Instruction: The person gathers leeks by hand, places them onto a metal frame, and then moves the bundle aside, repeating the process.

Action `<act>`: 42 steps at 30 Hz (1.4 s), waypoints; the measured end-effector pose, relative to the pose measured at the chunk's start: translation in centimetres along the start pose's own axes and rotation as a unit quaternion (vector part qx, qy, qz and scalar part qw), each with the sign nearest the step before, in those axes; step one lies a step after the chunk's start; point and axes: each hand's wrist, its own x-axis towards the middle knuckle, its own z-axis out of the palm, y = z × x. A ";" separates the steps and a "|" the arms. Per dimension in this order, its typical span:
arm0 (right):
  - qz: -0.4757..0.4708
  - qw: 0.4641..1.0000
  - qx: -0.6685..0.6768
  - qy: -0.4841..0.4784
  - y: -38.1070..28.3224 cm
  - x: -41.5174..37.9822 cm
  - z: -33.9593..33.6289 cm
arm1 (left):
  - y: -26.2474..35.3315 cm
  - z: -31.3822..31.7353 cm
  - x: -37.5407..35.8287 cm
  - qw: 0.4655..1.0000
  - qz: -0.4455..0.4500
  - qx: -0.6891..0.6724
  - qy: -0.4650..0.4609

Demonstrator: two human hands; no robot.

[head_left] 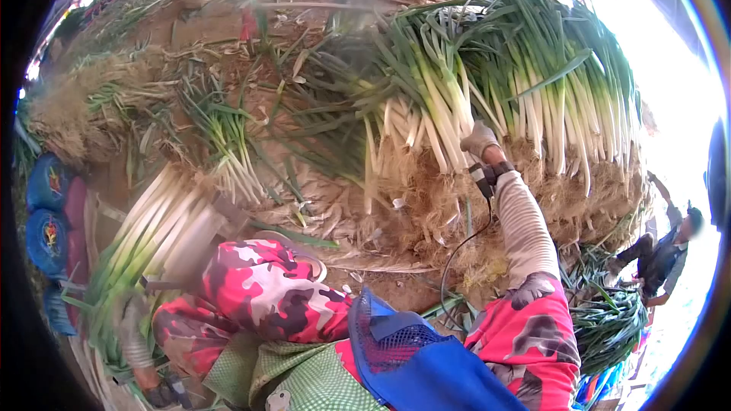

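Observation:
My right hand (480,139), in a grey-brown glove, is closed at the white stem of a leek (463,103) in front of a long row of leeks (563,110) with roots facing me. At the lower left, my left hand (135,331) is gloved and blurred, against the green part of a bundle of leeks (148,221). Its fingers cannot be made out. The bundle lies slanted beside my left knee, white ends pointing up and right. A blurred flat grey object (198,240) is beside its stems.
Smaller leeks (232,148) and root scraps lie on the ground ahead. Blue packages (47,243) stand at the far left. A person (666,255) is at the right, near more leeks (605,323). A black cable (449,262) hangs from my right wrist device.

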 end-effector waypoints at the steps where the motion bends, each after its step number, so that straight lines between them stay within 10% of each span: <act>1: 0.006 0.996 0.090 -0.018 0.6 -1.3 -0.1 | 1.3 1.3 0.4 0.998 0.044 0.041 -0.014; 6: 0.047 0.795 0.592 -0.125 -3.5 -13.4 -2.5 | 16.6 14.0 -2.5 0.982 0.001 -0.118 -0.149; 9: -0.094 0.665 0.707 -0.220 -1.3 -15.7 3.9 | 20.9 20.9 -3.3 0.917 -0.020 -0.171 -0.360; 13: 0.072 0.562 0.792 -0.230 -5.4 -24.5 1.5 | 20.9 31.5 -6.2 0.818 0.021 -0.259 -0.513; 15: 0.089 0.454 0.834 -0.302 -5.4 -26.7 1.6 | 20.5 37.3 -7.1 0.816 -0.038 -0.183 -0.547; 17: 0.108 0.488 0.822 -0.272 -5.9 -28.8 1.8 | 20.1 42.0 -8.4 0.772 -0.200 -0.247 -0.550; 19: 0.134 0.348 0.863 -0.340 -4.9 -29.5 4.3 | 17.8 47.4 -8.5 0.614 -0.359 -0.376 -0.594; 21: 0.103 0.547 0.785 -0.272 -6.2 -30.4 3.0 | 17.3 48.0 -10.4 0.600 -0.321 -0.475 -0.558; 24: 0.150 0.617 0.704 -0.317 -7.3 -30.4 1.8 | 13.9 50.5 -10.9 0.620 -0.311 -0.533 -0.484; 29: 0.107 0.636 0.673 -0.363 -7.5 -29.6 3.3 | 11.2 50.7 -11.1 0.639 -0.466 -0.511 -0.337; 34: 0.133 0.702 0.581 -0.390 -7.3 -28.5 3.4 | 8.8 50.7 -10.7 0.771 -0.326 -0.353 -0.418; 38: 0.048 0.756 0.545 -0.358 -4.9 -27.9 5.7 | 14.4 44.6 -11.2 0.761 -0.265 -0.324 -0.496; 42: 0.040 0.790 0.525 -0.314 -5.1 -28.1 6.7 | 13.2 45.8 -12.8 0.609 -0.375 -0.432 -0.549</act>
